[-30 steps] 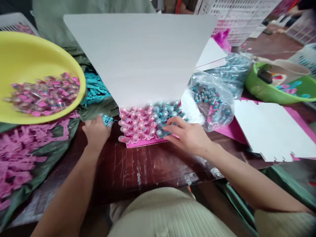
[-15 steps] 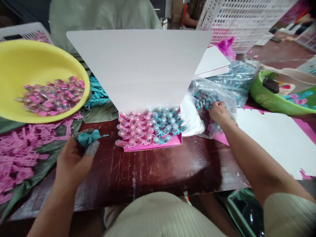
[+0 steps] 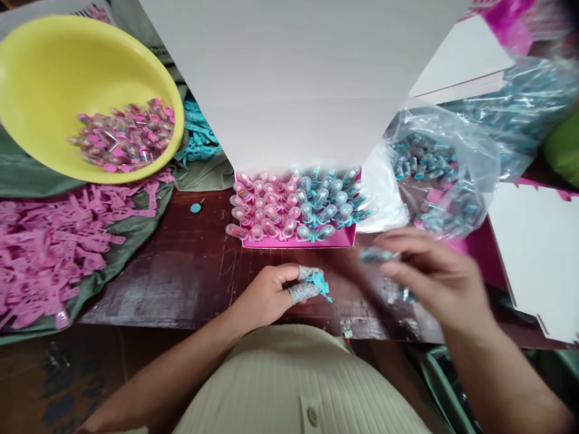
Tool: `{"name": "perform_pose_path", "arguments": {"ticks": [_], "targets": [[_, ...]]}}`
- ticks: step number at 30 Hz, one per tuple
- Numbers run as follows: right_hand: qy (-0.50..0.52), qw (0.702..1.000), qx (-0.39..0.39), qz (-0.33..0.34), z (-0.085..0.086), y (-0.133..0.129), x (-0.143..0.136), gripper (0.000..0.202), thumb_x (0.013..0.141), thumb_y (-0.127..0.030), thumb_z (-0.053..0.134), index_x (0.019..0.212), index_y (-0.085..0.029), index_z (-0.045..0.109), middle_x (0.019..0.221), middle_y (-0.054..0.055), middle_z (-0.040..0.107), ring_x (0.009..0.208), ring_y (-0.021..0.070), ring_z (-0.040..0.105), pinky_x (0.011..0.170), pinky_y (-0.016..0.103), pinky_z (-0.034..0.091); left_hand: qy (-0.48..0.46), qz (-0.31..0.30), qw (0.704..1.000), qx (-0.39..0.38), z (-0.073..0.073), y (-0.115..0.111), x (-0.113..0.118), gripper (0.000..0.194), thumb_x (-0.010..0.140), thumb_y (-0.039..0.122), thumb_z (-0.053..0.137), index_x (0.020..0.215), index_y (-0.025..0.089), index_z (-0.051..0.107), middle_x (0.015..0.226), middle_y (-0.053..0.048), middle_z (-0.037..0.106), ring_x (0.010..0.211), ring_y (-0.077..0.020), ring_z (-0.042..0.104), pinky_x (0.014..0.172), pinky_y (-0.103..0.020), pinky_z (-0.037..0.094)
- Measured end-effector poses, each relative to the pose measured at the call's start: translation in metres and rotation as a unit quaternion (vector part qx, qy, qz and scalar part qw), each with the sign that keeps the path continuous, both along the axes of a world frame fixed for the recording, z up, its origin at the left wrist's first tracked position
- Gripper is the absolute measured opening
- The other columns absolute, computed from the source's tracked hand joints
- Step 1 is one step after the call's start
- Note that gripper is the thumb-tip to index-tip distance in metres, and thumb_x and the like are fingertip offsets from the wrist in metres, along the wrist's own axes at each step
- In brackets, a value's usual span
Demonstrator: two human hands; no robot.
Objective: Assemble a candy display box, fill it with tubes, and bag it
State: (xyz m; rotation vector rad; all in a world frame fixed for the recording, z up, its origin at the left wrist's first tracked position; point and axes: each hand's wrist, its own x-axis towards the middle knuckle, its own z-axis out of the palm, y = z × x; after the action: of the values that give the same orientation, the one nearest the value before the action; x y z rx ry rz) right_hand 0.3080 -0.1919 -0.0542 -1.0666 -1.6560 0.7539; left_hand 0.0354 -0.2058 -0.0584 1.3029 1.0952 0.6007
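My left hand (image 3: pixel 275 294), with grey wrappings on two fingertips, pinches a teal plastic piece (image 3: pixel 320 284) just in front of the box. My right hand (image 3: pixel 429 271) is to its right, slightly blurred, with a small clear-and-teal capsule (image 3: pixel 377 254) between thumb and fingers. Behind them stands a pink box (image 3: pixel 298 242) with its white lid (image 3: pixel 294 72) raised. Rows of pink capsules (image 3: pixel 270 211) fill its left half and teal capsules (image 3: pixel 321 198) its right half. More teal capsules (image 3: pixel 420 158) lie in an open clear bag at the right.
A yellow basin (image 3: pixel 90 60) holding pink capsules is at the upper left. Pink plastic pieces (image 3: pixel 54 247) are heaped on green cloth below it, with teal pieces (image 3: pixel 196 132) beside it. A teal disc (image 3: pixel 195 208) lies on the table. White card (image 3: pixel 538 253) lies at the right.
My left hand has moved right, to the front of the box, with a teal piece. My right hand has come out of the bag towards it with a capsule. The view has tilted down.
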Motion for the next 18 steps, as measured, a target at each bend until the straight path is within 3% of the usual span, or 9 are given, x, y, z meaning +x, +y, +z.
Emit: {"name": "perform_pose_path", "arguments": {"ticks": [2,4,6,9,15,18], "targets": [[0.023,0.995,-0.036,0.093,-0.004,-0.015,-0.019,0.025,0.086,-0.024,0.078,0.109,-0.033,0.074,0.107,0.004,0.074,0.094,0.021,0.07,0.076,0.034,0.059,-0.013,-0.022,0.999,0.023,-0.001,0.004,0.009,0.019,0.087,0.028,0.071,0.101,0.02,0.081,0.106,-0.007,0.077,0.084,-0.0162,0.067,0.077,-0.028,0.055],[0.054,0.989,-0.072,0.113,-0.012,-0.017,-0.028,0.025,0.088,-0.025,0.077,0.111,-0.031,0.073,0.105,0.003,0.076,0.074,0.015,0.069,0.066,0.03,0.058,-0.011,-0.041,0.998,0.038,0.001,0.007,0.013,0.019,0.088,0.023,0.067,0.101,0.021,0.081,0.104,-0.006,0.076,0.079,-0.0147,0.065,0.071,-0.026,0.055],[0.062,0.988,-0.087,0.113,-0.019,-0.014,-0.029,0.023,0.088,-0.026,0.077,0.111,-0.029,0.073,0.107,0.003,0.076,0.068,0.0129,0.067,0.063,0.028,0.058,0.0,-0.047,0.997,0.062,0.002,0.007,0.015,0.02,0.089,0.019,0.064,0.095,0.021,0.082,0.101,-0.005,0.075,0.08,-0.0148,0.065,0.069,-0.025,0.055],[0.038,0.989,-0.086,0.115,-0.022,-0.012,-0.028,0.023,0.086,-0.029,0.079,0.109,-0.027,0.075,0.106,0.005,0.077,0.081,0.0172,0.072,0.07,0.03,0.059,0.022,-0.041,0.99,0.13,0.0,0.002,0.015,0.02,0.089,0.015,0.063,0.091,0.021,0.082,0.101,-0.005,0.075,0.089,-0.017,0.068,0.08,-0.028,0.057],[0.054,0.992,-0.1,0.045,-0.036,-0.016,-0.041,0.021,0.084,-0.032,0.081,0.102,-0.024,0.073,0.095,0.003,0.077,0.077,0.0161,0.07,0.07,0.028,0.058,0.109,0.009,0.948,0.299,-0.014,-0.005,0.011,0.037,0.09,0.007,0.053,0.115,0.022,0.076,0.119,-0.007,0.074,0.106,-0.0199,0.069,0.093,-0.033,0.055],[0.053,0.991,-0.112,0.04,-0.042,-0.013,-0.045,0.022,0.085,-0.037,0.08,0.099,-0.024,0.069,0.086,0.0,0.073,0.071,0.0146,0.066,0.065,0.027,0.055,0.131,-0.006,0.951,0.28,-0.009,-0.002,0.01,0.028,0.089,0.008,0.055,0.103,0.019,0.077,0.109,-0.007,0.074,0.099,-0.0195,0.068,0.088,-0.032,0.053]]}}
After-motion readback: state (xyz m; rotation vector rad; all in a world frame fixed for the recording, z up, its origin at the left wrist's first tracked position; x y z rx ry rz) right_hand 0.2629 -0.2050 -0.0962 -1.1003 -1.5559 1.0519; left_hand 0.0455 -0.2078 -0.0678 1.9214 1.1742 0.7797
